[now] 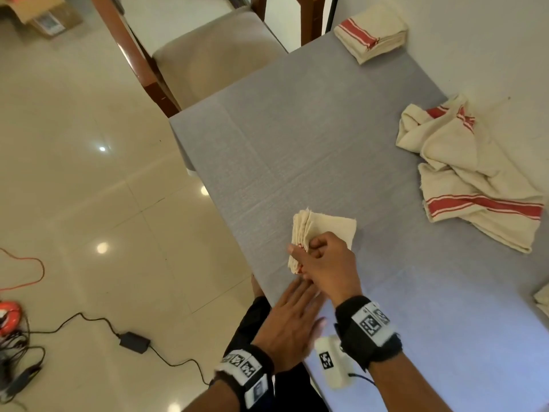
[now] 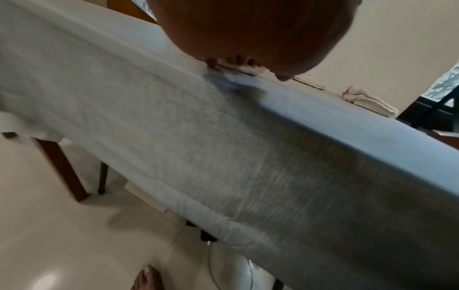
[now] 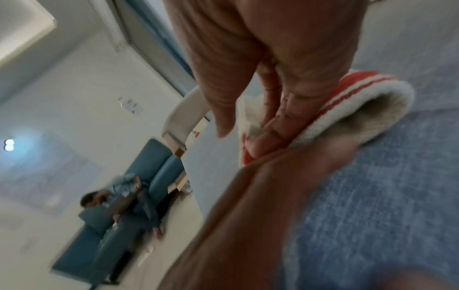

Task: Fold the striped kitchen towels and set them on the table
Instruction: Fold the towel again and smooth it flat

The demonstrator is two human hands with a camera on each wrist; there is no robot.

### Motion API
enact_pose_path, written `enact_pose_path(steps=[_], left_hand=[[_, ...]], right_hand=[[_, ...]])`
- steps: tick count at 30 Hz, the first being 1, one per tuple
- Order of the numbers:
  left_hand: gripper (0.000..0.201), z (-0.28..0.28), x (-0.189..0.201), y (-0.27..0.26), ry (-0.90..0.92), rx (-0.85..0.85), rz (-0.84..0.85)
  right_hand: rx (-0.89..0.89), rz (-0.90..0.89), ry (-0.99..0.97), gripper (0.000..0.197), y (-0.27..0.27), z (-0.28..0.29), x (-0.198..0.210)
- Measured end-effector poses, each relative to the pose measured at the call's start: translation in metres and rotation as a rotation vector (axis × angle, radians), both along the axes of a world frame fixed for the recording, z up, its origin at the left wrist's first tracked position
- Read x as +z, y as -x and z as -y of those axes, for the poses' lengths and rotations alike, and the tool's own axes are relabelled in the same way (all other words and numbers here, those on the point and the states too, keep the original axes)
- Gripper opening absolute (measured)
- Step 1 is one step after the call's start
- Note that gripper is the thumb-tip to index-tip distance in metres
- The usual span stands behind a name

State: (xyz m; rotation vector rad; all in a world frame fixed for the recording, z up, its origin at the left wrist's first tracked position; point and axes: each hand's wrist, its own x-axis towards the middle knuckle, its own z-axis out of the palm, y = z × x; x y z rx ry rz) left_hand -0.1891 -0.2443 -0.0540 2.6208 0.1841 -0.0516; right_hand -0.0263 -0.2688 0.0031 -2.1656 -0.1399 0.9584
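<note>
Head cam looks steeply down on the table (image 1: 297, 144); wrist cams sit super close, both catching that tablecloth (blurry though).

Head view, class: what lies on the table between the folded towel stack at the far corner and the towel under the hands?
Nothing: between the folded towel stack and the towel under the hands only bare grey tablecloth shows in the head view.

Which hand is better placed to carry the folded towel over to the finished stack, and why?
Probably the right. The right hand already pinches the folded towel, and the finished stack lies at the table's far right. The left hand rests flat, holding nothing.
</note>
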Motion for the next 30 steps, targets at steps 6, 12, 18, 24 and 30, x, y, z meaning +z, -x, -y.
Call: enact_pose_path(steps=[6, 12, 18, 24, 30], left_hand=[[0.043, -0.048, 0.023, -0.016, 0.086, 0.201, 0.108], [0.051, -0.038, 0.038, -0.092, 0.041, 0.099, 0.136], [0.066, -0.057, 0.012, -0.116, -0.058, -0.030, -0.130], [0.066, -0.079, -0.002, -0.121, -0.081, -0.085, -0.149], [0.064, -0.087, -0.007, -0.125, -0.059, -0.068, -0.161]], right_hand=[[0.166, 0.754, -0.102, 0.017, -0.005, 0.045, -0.012], [0.552, 0.739, 0.125, 0.093, 0.002, 0.047, -0.052], [0.616, 0.689, 0.253, 0.097, 0.002, 0.040, -0.055], [0.631, 0.681, 0.302, 0.087, -0.002, 0.040, -0.054], [0.498, 0.612, 0.363, 0.103, -0.006, 0.049, -0.056]])
